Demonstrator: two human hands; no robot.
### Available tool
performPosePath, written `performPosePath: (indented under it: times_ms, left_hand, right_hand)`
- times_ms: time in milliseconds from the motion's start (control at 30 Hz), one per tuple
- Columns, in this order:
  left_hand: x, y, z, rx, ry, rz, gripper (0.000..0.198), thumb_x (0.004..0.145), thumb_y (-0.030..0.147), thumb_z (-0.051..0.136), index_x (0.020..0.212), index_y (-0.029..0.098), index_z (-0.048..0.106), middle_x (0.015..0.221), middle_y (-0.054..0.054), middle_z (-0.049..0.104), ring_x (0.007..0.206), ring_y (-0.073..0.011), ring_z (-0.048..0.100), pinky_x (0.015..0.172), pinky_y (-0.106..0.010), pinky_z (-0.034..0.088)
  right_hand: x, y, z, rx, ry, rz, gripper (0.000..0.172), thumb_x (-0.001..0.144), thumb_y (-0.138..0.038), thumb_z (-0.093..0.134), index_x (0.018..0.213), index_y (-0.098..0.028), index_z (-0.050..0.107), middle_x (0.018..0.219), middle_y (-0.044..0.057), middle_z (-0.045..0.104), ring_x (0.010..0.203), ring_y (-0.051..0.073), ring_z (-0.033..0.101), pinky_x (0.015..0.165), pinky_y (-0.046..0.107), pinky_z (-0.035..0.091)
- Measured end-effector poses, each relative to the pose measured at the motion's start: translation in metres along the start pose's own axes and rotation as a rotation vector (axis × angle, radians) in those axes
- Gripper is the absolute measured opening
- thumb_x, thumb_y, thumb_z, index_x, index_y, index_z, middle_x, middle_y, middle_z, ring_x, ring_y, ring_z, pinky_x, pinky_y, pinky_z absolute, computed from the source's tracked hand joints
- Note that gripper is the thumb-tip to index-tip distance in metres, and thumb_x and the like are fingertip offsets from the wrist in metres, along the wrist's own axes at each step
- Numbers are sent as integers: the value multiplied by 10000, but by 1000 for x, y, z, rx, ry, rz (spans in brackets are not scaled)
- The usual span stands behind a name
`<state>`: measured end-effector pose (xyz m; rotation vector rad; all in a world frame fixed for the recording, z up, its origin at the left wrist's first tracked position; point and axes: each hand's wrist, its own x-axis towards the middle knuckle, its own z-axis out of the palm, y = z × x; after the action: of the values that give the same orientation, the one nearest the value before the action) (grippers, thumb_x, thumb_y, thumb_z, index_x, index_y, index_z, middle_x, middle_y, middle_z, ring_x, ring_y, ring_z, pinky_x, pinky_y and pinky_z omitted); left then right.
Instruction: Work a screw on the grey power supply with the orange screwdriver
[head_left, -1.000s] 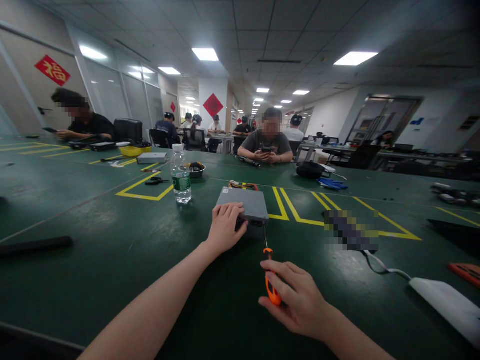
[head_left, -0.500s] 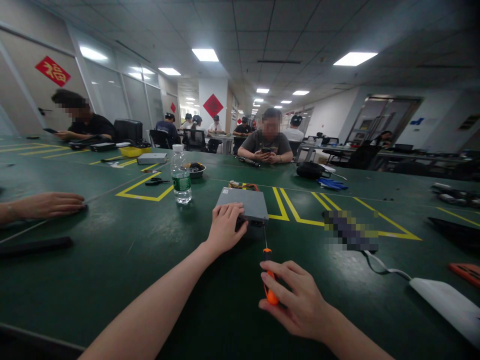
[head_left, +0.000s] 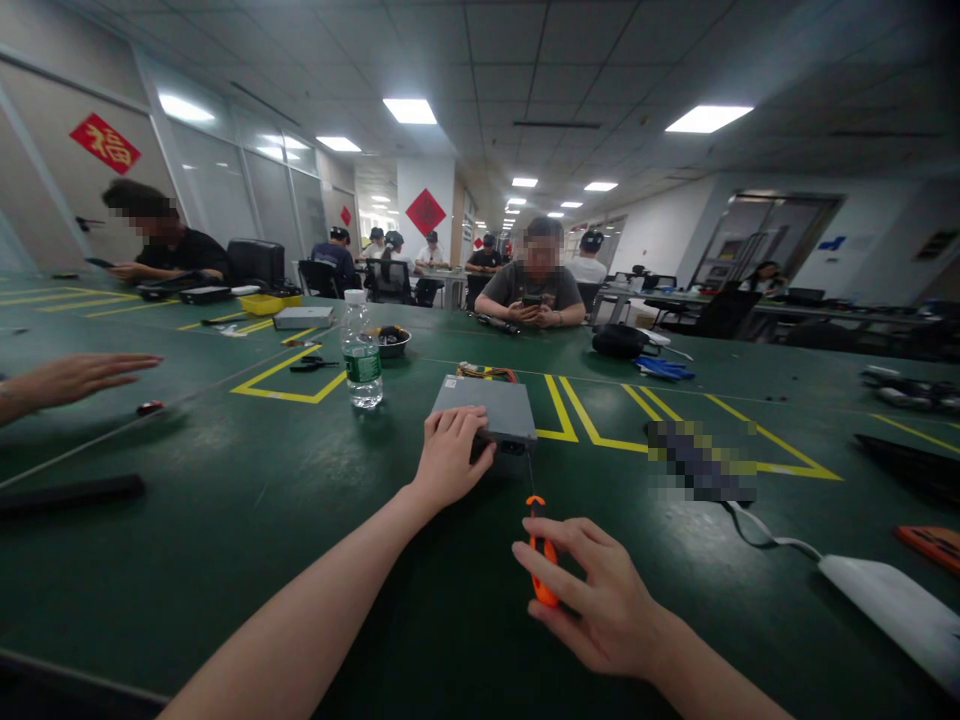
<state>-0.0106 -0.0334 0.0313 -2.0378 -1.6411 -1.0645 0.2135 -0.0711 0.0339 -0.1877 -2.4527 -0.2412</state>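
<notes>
My left hand (head_left: 450,455) lies on the near left corner of a flat grey metal box (head_left: 491,408) on the green table, fingers curled over its edge. My right hand (head_left: 592,600) grips the orange handle of a screwdriver (head_left: 538,545). The thin shaft points away from me, its tip at the box's near side. Coloured wires (head_left: 487,371) stick out behind the box.
A water bottle (head_left: 362,350) stands left of the box. Another person's hand (head_left: 71,380) hovers at the left edge above a small red thing (head_left: 148,407). A white device with a cable (head_left: 885,600) lies at right. A seated person (head_left: 534,290) faces me across the table.
The other person's hand at left has lifted off the table and uncovered a small red thing. My right hand has shifted its fingers on the screwdriver handle. My left hand stays put.
</notes>
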Motion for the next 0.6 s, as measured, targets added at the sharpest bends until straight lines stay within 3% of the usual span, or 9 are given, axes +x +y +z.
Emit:
performPosePath:
  times_ms: [333, 600]
  left_hand:
    - [0, 0, 0, -11, 3, -7, 255, 787, 275, 558, 1035, 232, 515, 1204, -31, 574, 1124, -216, 468, 946, -402, 297]
    - [0, -1, 1, -12, 7, 0, 242, 796, 279, 552, 1028, 228, 508, 1206, -24, 573, 1125, -210, 467, 948, -397, 291]
  right_hand:
    - [-2, -1, 5, 33, 99, 38, 281, 875, -327, 514, 1083, -141, 478, 1077, 166, 598, 888, 217, 613, 715, 343, 516]
    - [-1, 0, 1, 0, -14, 15, 361, 896, -309, 421, 1206, -133, 479, 1115, 167, 564, 964, 242, 581, 751, 376, 500]
